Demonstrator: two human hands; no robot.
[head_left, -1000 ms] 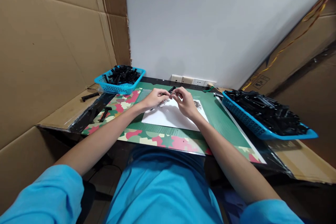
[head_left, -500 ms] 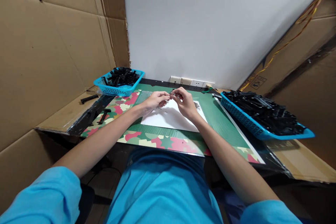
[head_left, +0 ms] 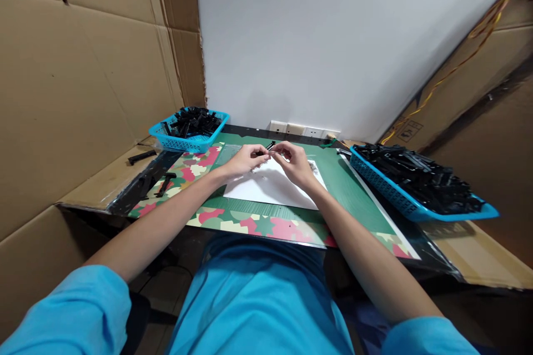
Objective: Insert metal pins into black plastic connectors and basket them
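My left hand and my right hand meet over a white sheet of paper on the green mat. Both hands pinch a small black part between their fingertips, held just above the paper. A scatter of tiny dark pieces lies on the paper's far right corner, beside my right hand.
A blue basket of black parts stands at the far left. A larger blue tray heaped with black parts sits on the right. Loose black parts lie on the camouflage-patterned mat at left. Cardboard walls flank the desk, and a white wall with sockets stands behind.
The hands have stayed together over the paper and turned the small black part a little between the fingertips. The view dropped slightly a second ago.
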